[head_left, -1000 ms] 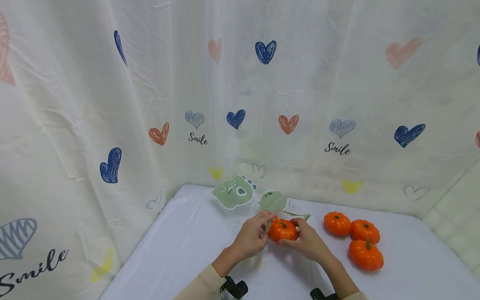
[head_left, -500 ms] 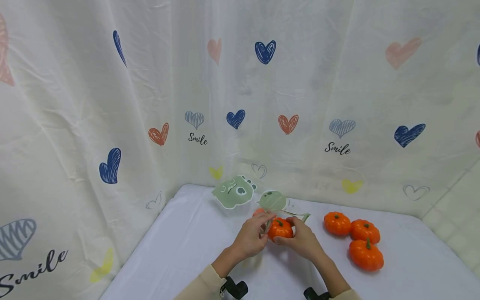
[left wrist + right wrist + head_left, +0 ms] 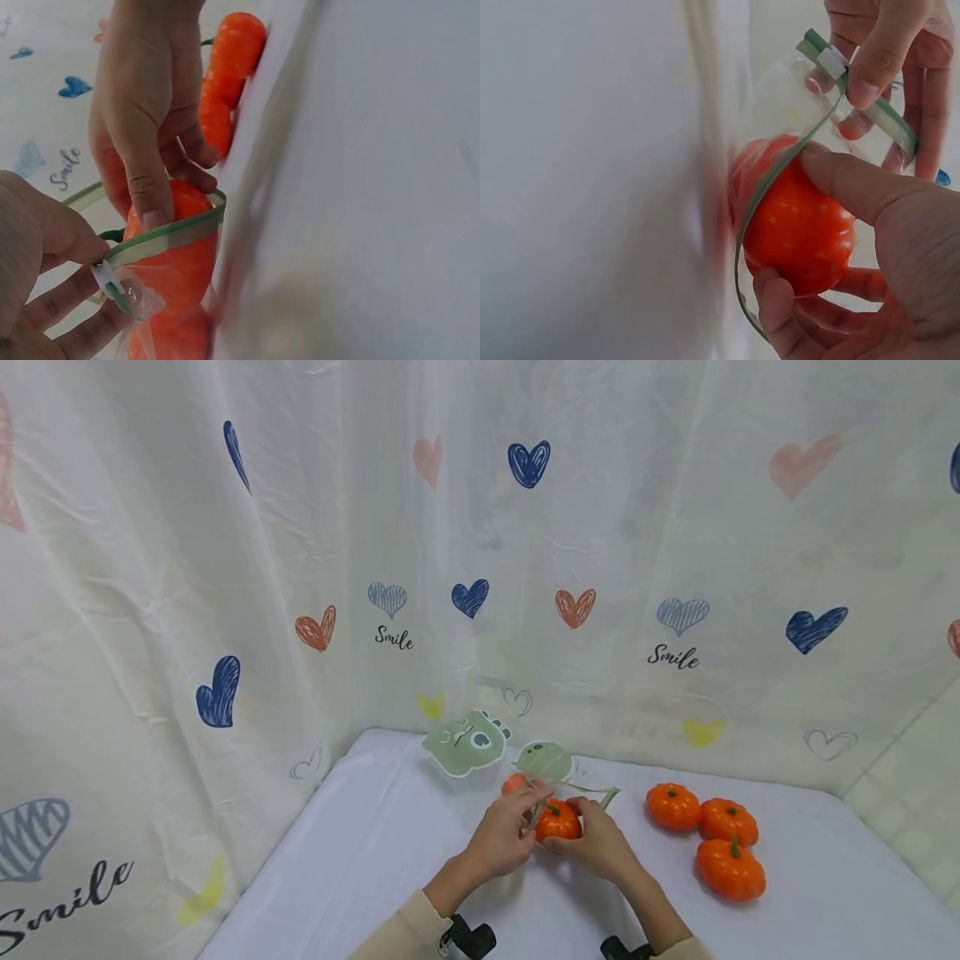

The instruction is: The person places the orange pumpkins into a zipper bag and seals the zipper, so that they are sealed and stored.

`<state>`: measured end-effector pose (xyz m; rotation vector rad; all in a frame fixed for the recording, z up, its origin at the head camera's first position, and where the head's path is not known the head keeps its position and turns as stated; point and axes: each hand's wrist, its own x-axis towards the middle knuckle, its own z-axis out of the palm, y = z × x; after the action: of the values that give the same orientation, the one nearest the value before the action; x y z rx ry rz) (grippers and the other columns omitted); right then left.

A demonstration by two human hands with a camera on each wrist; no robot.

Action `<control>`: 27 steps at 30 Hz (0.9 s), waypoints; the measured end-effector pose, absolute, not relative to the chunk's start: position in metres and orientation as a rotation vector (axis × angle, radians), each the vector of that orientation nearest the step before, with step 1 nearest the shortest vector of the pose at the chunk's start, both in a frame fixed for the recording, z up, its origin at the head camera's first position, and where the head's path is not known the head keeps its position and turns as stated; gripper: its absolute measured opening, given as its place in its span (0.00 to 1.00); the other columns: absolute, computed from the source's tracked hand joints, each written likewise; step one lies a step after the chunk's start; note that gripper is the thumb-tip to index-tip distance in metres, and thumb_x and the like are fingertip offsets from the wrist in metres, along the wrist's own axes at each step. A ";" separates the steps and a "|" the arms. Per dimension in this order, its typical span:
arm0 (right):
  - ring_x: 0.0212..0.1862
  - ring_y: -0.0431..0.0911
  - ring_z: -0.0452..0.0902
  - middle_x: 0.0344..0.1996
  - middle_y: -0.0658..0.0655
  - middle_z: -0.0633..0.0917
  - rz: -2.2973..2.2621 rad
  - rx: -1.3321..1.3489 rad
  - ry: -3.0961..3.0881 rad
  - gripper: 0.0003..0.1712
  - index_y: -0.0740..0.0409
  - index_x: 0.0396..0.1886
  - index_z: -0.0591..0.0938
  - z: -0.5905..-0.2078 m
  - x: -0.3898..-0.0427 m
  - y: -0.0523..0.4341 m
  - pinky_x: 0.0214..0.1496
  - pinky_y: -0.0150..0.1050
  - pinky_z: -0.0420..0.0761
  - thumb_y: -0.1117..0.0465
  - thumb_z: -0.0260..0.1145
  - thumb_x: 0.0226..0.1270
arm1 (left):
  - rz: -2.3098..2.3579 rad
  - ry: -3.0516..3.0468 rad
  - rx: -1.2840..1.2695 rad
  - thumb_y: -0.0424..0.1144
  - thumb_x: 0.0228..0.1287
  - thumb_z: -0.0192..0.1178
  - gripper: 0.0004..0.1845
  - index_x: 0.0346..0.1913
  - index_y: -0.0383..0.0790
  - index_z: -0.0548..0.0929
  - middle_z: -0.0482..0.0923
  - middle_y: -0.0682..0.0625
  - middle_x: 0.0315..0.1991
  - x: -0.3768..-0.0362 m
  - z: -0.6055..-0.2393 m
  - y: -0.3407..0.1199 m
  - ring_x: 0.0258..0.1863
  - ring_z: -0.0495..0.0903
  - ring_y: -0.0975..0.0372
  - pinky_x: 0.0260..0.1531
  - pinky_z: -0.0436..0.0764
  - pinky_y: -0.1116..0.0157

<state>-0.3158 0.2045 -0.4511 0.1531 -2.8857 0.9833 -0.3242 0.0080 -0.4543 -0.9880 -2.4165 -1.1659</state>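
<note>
A clear zip bag with green cartoon prints (image 3: 543,762) lies on the table, its green-edged mouth spread toward me. My left hand (image 3: 501,831) pinches the mouth's edge beside the white slider (image 3: 105,277). Between the thumb and fingers of my right hand (image 3: 600,843) is a small orange toy pumpkin (image 3: 558,822). That pumpkin sits in the bag's mouth, partly past the green rim (image 3: 769,180). Deeper in the bag, another orange pumpkin (image 3: 516,783) shows through the plastic, partly covered by my left fingers.
Three more orange pumpkins (image 3: 731,868) stand in a cluster right of my right hand. A white cloth covers the table (image 3: 337,860). Behind it hangs a pale curtain (image 3: 480,527) printed with hearts and "Smile".
My right hand has moved left with the pumpkin, pushing it further into the bag's mouth. The pumpkin inside now shows more, farther back. My left hand stays in place.
</note>
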 end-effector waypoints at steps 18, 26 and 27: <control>0.50 0.53 0.80 0.52 0.64 0.81 0.949 0.180 -2.938 0.47 0.65 0.67 0.75 -0.461 -0.321 0.206 0.60 0.59 0.81 0.49 0.82 0.51 | -1.158 -2.433 -0.994 0.21 0.55 0.62 0.36 0.69 0.43 0.77 0.81 0.48 0.63 -0.323 -0.456 0.010 0.41 0.81 0.65 0.37 0.81 0.79; 0.40 0.46 0.78 0.54 0.63 0.81 1.075 0.168 -2.864 0.40 0.67 0.62 0.75 -0.459 -0.320 0.205 0.44 0.42 0.85 0.56 0.82 0.51 | -1.174 -2.444 -0.983 0.21 0.56 0.64 0.36 0.69 0.45 0.78 0.82 0.48 0.60 -0.324 -0.458 0.010 0.39 0.82 0.66 0.37 0.81 0.78; 0.40 0.46 0.79 0.53 0.62 0.81 1.089 0.163 -2.859 0.39 0.66 0.60 0.76 -0.459 -0.320 0.205 0.43 0.41 0.85 0.56 0.82 0.52 | -1.180 -2.452 -0.978 0.21 0.56 0.64 0.36 0.70 0.45 0.78 0.82 0.48 0.60 -0.324 -0.458 0.010 0.39 0.82 0.66 0.37 0.81 0.78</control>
<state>-0.3202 0.2046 -0.4594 0.1631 -2.8585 1.0886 -0.3236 0.0096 -0.4582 -0.9785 -2.4517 -1.1797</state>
